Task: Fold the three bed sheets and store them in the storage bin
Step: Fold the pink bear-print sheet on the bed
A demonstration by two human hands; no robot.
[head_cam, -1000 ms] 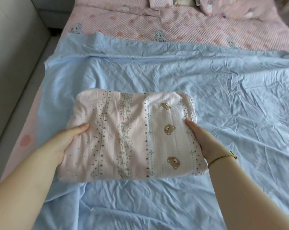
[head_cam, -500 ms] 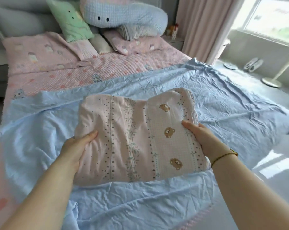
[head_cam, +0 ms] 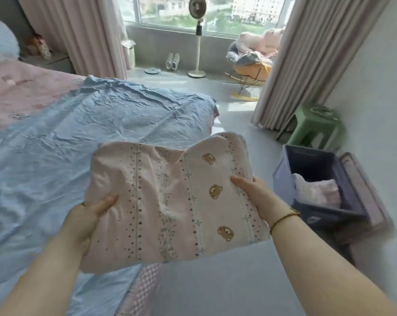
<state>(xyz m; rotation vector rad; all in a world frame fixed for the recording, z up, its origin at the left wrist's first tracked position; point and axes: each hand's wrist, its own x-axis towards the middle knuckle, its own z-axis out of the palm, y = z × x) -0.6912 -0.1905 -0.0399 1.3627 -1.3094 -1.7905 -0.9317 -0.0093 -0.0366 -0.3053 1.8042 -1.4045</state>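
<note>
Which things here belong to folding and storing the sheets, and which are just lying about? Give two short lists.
Part of the job:
folded bear-print sheet, gripped by left hand and right hand
blue sheet spread on the bed
storage bin, pink folded sheet inside

Lying about:
standing fan
shoes
green stool
rocking chair

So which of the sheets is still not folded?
The blue sheet, spread wrinkled across the bed. The bear-print sheet is folded in both hands, and a pale folded one already lies in the storage bin.

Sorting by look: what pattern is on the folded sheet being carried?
Pale pink folded sheet with dotted stripes, floral bands and brown bear faces, clearest in the head view.
</note>
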